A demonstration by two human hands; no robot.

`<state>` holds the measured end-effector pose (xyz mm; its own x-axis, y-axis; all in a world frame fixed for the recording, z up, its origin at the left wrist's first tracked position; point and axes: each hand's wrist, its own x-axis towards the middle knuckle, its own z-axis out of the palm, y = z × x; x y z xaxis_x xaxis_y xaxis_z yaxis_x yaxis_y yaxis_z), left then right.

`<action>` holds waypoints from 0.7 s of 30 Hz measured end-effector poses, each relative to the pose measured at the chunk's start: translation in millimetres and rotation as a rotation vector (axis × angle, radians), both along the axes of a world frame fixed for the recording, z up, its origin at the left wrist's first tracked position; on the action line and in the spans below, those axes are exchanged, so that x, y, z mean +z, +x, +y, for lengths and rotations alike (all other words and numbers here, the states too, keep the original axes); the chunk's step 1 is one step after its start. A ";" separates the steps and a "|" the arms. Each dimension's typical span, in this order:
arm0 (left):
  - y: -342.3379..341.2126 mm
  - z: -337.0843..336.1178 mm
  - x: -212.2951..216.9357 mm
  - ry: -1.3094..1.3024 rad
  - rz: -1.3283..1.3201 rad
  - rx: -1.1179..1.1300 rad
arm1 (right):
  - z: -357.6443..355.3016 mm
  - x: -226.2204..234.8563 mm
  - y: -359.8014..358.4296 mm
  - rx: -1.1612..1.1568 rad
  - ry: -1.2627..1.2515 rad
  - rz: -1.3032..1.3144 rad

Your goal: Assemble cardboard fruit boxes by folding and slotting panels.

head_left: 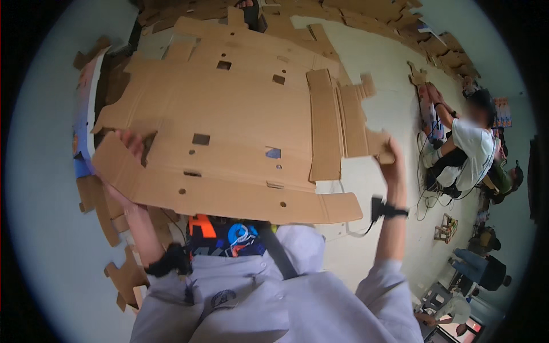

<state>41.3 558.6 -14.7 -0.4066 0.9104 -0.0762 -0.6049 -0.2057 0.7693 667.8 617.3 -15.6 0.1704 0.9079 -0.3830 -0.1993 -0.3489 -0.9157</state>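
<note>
Both hands, left hand (130, 144) and right hand (392, 159), grip a flat cardboard sheet (229, 126).

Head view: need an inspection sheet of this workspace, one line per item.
Surface: pale floor, mostly bare at the middle right.
Job's things: large flat die-cut cardboard blank with slots and holes, held up in front of the person.
Clutter: more cardboard pieces lower left; a cardboard stack along the far edge.
Grips: left hand on the blank's left edge, fingers through a cutout; right hand on its right flap. A dark band on each wrist.
Cables: thin cable from the right wrist band; dark cords on the floor by the seated person.
Surroundings: seated person in a white shirt at right; other people further right.
</note>
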 end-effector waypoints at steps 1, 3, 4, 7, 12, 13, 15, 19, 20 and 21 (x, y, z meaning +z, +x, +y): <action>10.0 -6.1 5.1 0.003 0.019 -0.054 | -22.6 -11.3 7.0 -0.073 -0.025 -0.011; 27.8 -23.7 14.8 0.119 0.075 -0.233 | -72.7 -36.6 2.3 -0.429 -0.268 0.133; 35.2 -28.3 16.6 0.046 0.394 -0.174 | -99.2 -43.6 -8.6 -0.537 -0.366 0.288; 47.1 -43.3 23.3 -0.096 1.153 -0.066 | -146.7 -48.5 -61.9 -0.338 -0.369 0.133; 58.1 -40.8 39.1 -0.017 1.572 -0.329 | -138.1 7.5 -143.8 -0.108 0.020 -0.516; 63.3 -36.2 42.5 -0.044 1.669 -0.487 | -128.5 17.9 -154.9 0.094 0.144 -0.734; 79.0 -36.4 48.7 0.008 1.857 -0.819 | -111.7 29.5 -171.4 0.506 0.288 -1.006; 96.5 -28.8 42.6 0.122 1.992 -0.791 | -89.1 22.6 -189.6 0.791 0.458 -1.220; 96.4 -26.1 42.5 0.159 2.040 -0.779 | -84.9 22.0 -187.7 0.799 0.495 -1.272; 94.1 -23.3 44.3 0.197 2.061 -0.735 | -82.8 23.2 -185.2 0.781 0.490 -1.215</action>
